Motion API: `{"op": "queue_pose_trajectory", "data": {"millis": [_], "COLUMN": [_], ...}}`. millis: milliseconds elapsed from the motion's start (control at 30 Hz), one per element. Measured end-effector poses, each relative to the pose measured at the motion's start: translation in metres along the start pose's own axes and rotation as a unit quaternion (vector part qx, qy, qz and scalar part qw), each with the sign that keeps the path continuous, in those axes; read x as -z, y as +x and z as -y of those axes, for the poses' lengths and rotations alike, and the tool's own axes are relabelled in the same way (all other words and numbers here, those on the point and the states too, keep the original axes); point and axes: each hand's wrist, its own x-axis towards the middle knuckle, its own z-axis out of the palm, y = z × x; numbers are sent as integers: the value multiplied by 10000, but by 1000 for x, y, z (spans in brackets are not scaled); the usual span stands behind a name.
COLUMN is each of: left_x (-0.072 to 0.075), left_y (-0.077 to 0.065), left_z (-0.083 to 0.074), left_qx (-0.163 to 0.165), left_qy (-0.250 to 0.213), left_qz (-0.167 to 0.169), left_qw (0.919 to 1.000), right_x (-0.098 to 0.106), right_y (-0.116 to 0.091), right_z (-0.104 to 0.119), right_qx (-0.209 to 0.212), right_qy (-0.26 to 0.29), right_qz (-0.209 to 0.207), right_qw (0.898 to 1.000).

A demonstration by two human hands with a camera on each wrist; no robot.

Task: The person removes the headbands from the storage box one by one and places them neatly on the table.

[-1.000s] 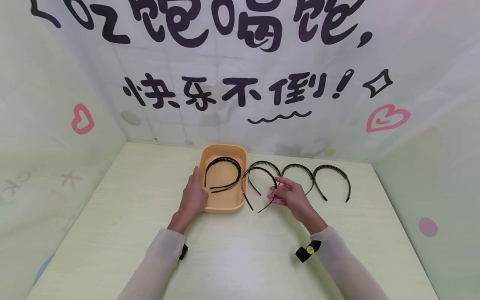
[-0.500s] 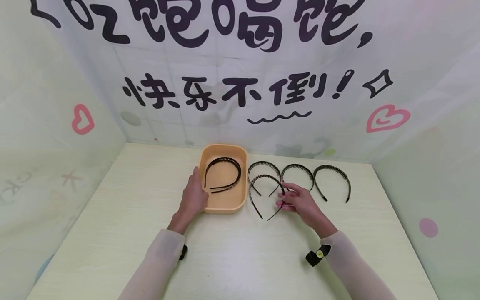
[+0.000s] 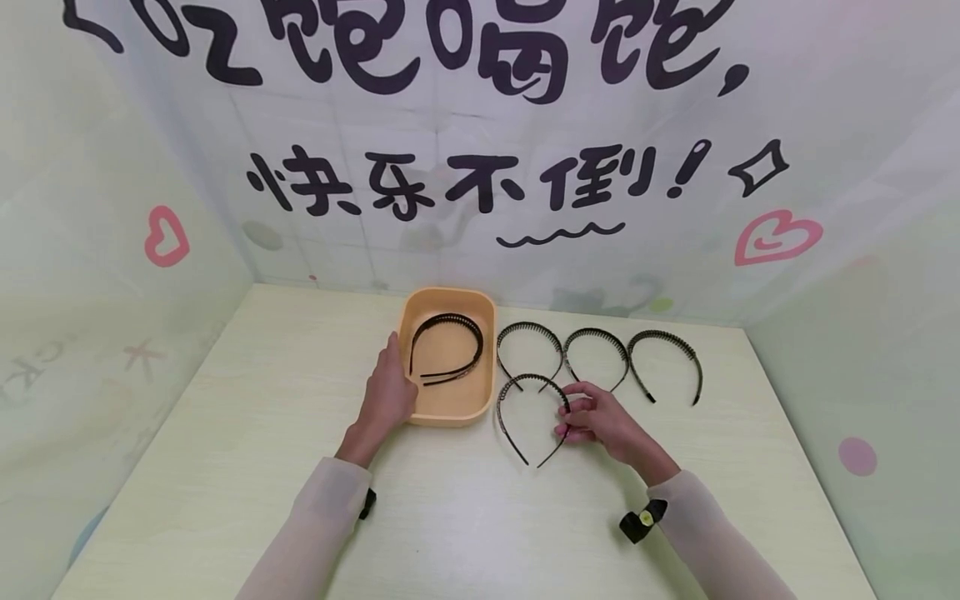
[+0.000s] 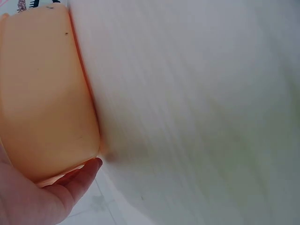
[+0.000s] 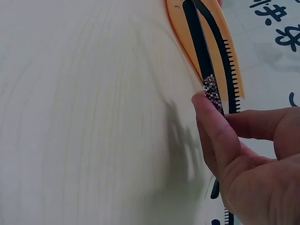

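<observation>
Right hand (image 3: 603, 425) angled inward, fingers pinching a black arched toothed headband (image 3: 534, 377), left hand (image 3: 387, 387) gripping a rounded orange plastic tray (image 3: 450, 421)

And here's the right wrist unit (image 3: 632, 527), chunky and black, a small round yellow-green disc (image 3: 647, 518) bright on its face! Right beside it comes the right sleeve (image 3: 723, 542), long, plain, pale with a pinkish cast. Well over to the left of that unit, the left sleeve (image 3: 309, 525) matches in colour, a small black piece (image 3: 367, 503) showing at its cuff. Farther forward than the unit, a bare left hand (image 3: 386, 390) and right hand (image 3: 600, 422)!
</observation>
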Motion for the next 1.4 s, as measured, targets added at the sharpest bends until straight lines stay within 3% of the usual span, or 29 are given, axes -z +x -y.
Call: {"op": "queue_pose_trajectory", "data": {"millis": [267, 900, 1400], "left_x": [0, -1, 0], "left_y": [0, 0, 0], "left_z": [0, 0, 1], "left_qx": [-8, -18, -22], "left_qy": [20, -53, -54], "left_qz": [-1, 8, -30], "left_qw": [10000, 10000, 10000], "right_x": [-1, 0, 3], "right_y": [-4, -10, -14], "right_z": [-4, 3, 16], "right_qx": [-59, -266, -277], "right_qy": [-81, -389, -1478], "right_qz": [308, 614, 261], "right_qw": [9995, 9970, 9883]}}
